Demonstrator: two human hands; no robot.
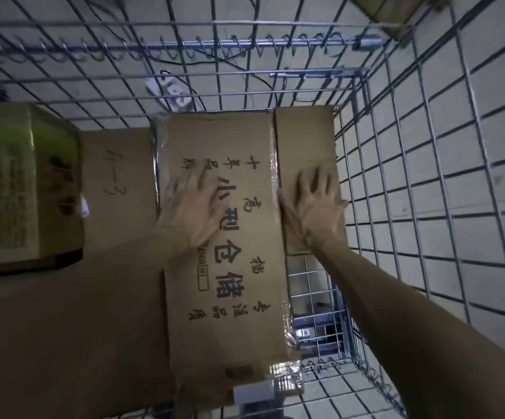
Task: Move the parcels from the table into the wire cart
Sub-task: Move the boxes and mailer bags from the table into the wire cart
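Both hands are spread flat, palms down, gripping nothing. The left hand (pixel 190 207), a little blurred, lies on the long printed box (pixel 227 285), and the right hand (pixel 314 207) lies on the smaller plain box (pixel 305 137) touching its right side. From my seat, both parcels already sit inside the wire cart (pixel 426 182), toward its far right corner, with a big plain box (pixel 115 176) and a green-labelled box (pixel 18 182) to the left. What worries me is the open gap on the near side of the small box, where bare mesh shows lower down. I judge that a pull toward the body could slide or tip that box into it. The printed box seems to rest above the mesh, so uneven pressure might rock it. The right hand's outer fingers sit close to the side wire, and a sideways shove could pinch them.
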